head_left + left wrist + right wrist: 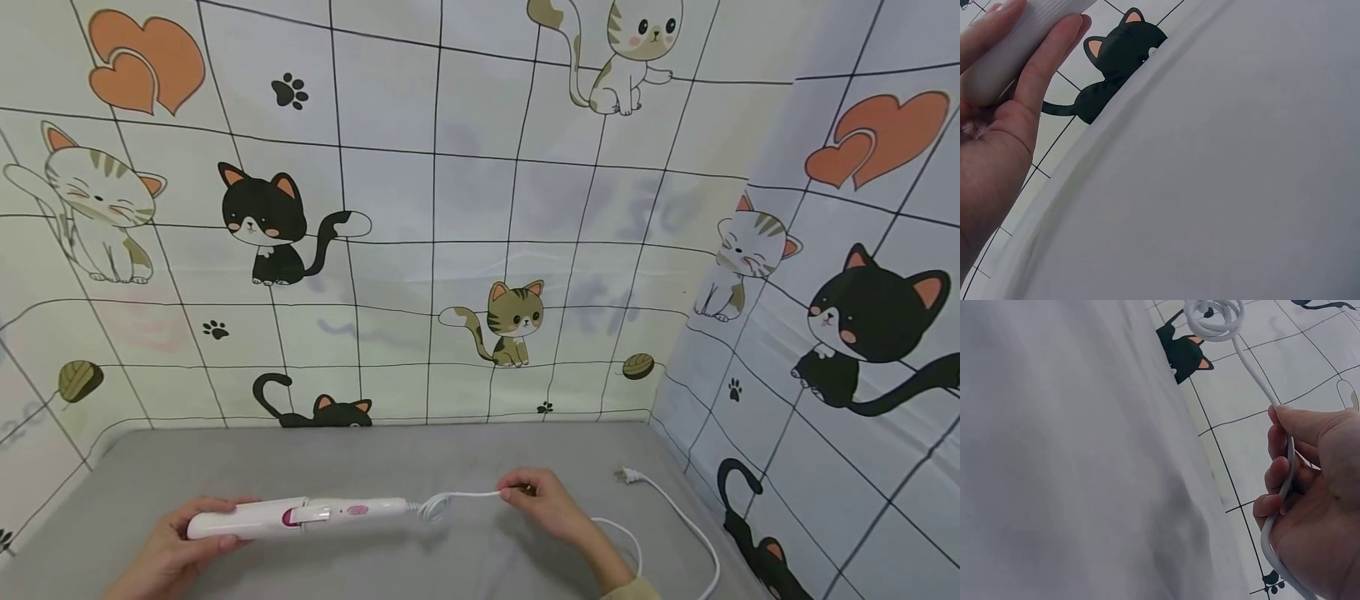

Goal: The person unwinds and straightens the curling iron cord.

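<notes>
A white hair styling iron (352,508) with pink details lies level across the head view, held up over the grey surface. My left hand (176,542) grips its wide, rounded end, thumb below and fingers above; the left wrist view shows fine ribs on that white end (1016,47). From the other end runs a white cord (472,495), looped into a small coil (1215,319) close to the iron. My right hand (551,510) pinches the cord between thumb and forefinger, and the other fingers curl around it in the right wrist view.
The cord's plug (628,475) lies on the grey cloth-covered surface (375,567) at the right, its cord (701,546) curving toward the front edge. Fabric walls (390,200) printed with cats, hearts and grid lines stand behind and to the sides.
</notes>
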`<state>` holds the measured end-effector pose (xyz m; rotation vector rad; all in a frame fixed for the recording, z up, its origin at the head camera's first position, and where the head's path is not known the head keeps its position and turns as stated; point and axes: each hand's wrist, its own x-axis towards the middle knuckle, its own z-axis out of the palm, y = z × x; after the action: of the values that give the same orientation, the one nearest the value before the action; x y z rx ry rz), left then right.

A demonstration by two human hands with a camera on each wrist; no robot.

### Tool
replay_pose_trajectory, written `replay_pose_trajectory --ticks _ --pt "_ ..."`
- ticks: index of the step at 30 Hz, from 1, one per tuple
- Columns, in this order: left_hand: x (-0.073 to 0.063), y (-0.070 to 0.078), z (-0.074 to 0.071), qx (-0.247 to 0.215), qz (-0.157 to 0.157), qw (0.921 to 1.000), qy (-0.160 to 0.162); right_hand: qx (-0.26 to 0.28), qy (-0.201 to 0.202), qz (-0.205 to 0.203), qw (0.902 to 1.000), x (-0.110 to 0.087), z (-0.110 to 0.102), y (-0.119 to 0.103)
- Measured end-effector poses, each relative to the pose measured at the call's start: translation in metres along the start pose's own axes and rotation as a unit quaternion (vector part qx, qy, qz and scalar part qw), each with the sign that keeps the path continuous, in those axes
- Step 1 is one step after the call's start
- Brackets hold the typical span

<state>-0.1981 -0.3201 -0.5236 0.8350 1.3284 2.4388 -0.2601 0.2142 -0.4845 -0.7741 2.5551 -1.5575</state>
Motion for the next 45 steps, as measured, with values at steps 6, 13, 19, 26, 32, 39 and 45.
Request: replay_pose_trajectory --ticks 6,13,19,26,32,39,45 --pt "-0.003 0.002 -0.001 0.032 0.006 0.9990 0.030 0.002 0.015 -0.003 0.9999 0.000 0.000 0.001" --pt "-0.001 0.002 -0.001 0.048 -0.013 0.9975 0.050 0.032 0.063 0.016 0.9973 0.001 0.002 -0.002" --pt "0.002 -0.002 -0.003 0.050 -0.004 0.9966 0.066 0.028 0.104 -0.011 0.9941 0.002 0.000 0.001" --pt "0.007 -0.007 -0.005 0.035 0.030 0.9977 0.049 0.030 0.128 -0.014 0.9912 0.002 -0.001 0.002" --pt "0.006 -0.008 -0.006 0.024 0.029 0.9980 0.051 0.036 0.131 -0.005 0.9906 -0.002 -0.001 0.002" --pt "0.006 -0.005 -0.004 0.012 0.031 0.9979 0.056 0.035 0.038 -0.022 0.9984 -0.007 -0.004 0.003" --pt "0.006 -0.004 -0.005 0.016 0.026 0.9985 0.046 0.008 0.038 -0.032 0.9987 -0.006 -0.003 -0.002"
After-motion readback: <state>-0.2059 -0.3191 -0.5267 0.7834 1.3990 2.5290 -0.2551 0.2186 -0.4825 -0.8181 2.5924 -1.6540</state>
